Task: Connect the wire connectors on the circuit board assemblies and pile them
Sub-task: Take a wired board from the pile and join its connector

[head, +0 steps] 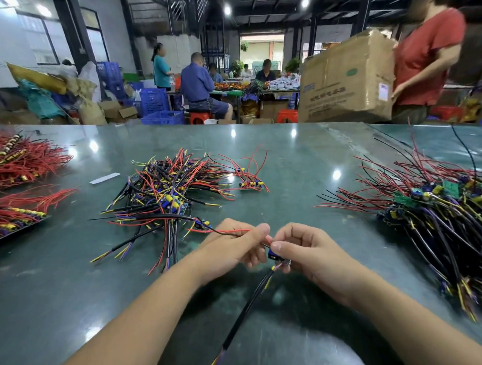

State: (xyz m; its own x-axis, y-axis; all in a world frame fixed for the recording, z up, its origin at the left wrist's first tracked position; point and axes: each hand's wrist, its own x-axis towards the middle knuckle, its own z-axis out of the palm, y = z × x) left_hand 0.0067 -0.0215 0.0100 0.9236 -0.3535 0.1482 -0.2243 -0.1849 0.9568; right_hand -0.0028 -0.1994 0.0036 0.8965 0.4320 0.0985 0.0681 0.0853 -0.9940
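holding a small board (276,256) between them, both hands meet just above the green table (303,162), near its front edge. the left hand (236,246) has its fingers curled, pinching a thin red wire (232,231) and a black wire that run off to the left toward the middle pile (174,185). the right hand (304,250) is curled round the board, thumb pressed on its top beside a blue part; the fingertips of the two hands almost touch at the wire ends. whether the connector is seated i cannot tell, as the fingers cover it. a black sheathed cable (246,308) hangs from the board toward the camera, with yellow and purple cores showing at its lower end.

the middle pile, a tangle of red, black, yellow and purple wires with boards, lies beyond the hands, and a single board with red leads (250,182) sits just right of it. a larger heap (435,211) with green boards is at the right. red wire bundles (24,161) lie at the left, and a white strip (104,178) lies between them and the middle pile. behind the table a person in a red top holds a cardboard box (347,79).
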